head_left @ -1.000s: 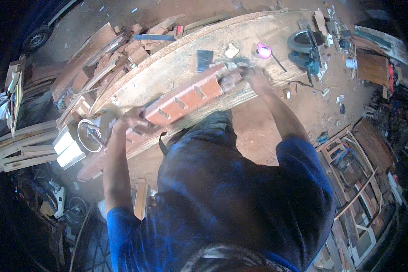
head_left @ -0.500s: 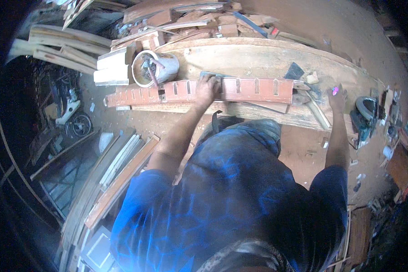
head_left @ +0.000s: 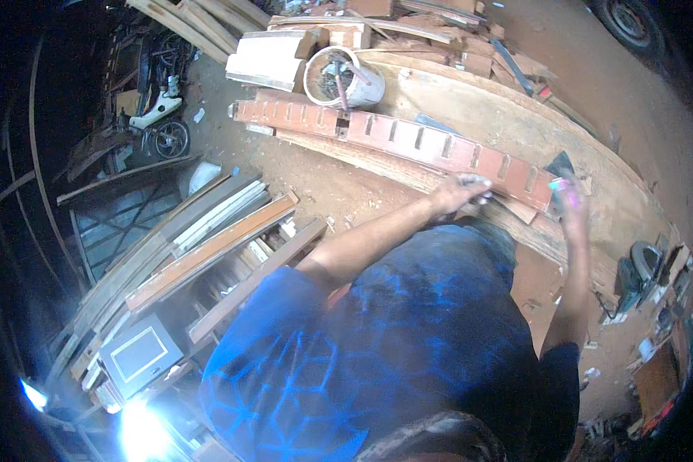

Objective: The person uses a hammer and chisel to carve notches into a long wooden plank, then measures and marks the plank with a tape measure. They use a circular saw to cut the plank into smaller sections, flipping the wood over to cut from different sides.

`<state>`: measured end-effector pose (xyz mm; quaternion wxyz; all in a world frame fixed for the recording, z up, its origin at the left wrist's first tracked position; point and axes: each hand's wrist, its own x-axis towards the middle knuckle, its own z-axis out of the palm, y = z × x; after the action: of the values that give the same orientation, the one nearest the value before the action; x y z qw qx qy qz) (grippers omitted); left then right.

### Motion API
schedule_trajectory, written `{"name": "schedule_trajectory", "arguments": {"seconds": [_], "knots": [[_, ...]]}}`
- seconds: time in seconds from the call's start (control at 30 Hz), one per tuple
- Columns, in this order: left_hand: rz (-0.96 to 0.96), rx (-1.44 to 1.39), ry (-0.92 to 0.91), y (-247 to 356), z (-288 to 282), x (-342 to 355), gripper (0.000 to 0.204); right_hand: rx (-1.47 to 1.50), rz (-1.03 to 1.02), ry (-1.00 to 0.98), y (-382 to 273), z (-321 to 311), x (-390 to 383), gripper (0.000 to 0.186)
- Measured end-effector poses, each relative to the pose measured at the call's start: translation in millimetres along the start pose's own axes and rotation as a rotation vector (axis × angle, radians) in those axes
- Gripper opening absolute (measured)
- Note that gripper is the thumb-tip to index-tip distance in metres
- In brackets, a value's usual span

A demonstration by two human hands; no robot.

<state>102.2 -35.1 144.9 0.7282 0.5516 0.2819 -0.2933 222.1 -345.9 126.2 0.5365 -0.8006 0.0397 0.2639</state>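
Observation:
A long reddish-brown wooden board (head_left: 408, 142) with a row of cut slots lies across a wide plank bench. My left hand (head_left: 460, 194) is at the board's near edge, right of the middle. Its fingers are curled in, and what they hold, if anything, does not show. At the board's right end is my right hand (head_left: 573, 206), closed round a small pink and teal thing (head_left: 560, 186) whose kind is too blurred to tell. Beyond that end lies a dark flat piece (head_left: 560, 165). A bluish flat tool (head_left: 433, 123) shows partly behind the board.
A whitish bucket (head_left: 368, 86) with handles sticking out stands behind the board. Scrap wood (head_left: 470, 46) is heaped at the back. Long planks (head_left: 208, 254) and a grey framed panel (head_left: 140, 353) lie at left. A motorbike (head_left: 165, 127) stands farther left; clutter (head_left: 647, 266) lies at right.
My left hand has left the top of the board and moved right to its near edge. My right hand has come to the board's right end. The whole view has turned.

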Motion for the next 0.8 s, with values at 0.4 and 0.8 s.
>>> {"name": "schedule_trajectory", "arguments": {"seconds": [0.4, 0.8], "knots": [[0.188, 0.252, 0.353, -94, -134, 35, 0.037, -0.477, -0.062, -0.289, -73, 91, -31, 0.055], [0.332, -0.069, 0.641, -124, -412, 76, 0.026, -0.587, 0.185, -0.002, 52, -135, -17, 0.04]]}}
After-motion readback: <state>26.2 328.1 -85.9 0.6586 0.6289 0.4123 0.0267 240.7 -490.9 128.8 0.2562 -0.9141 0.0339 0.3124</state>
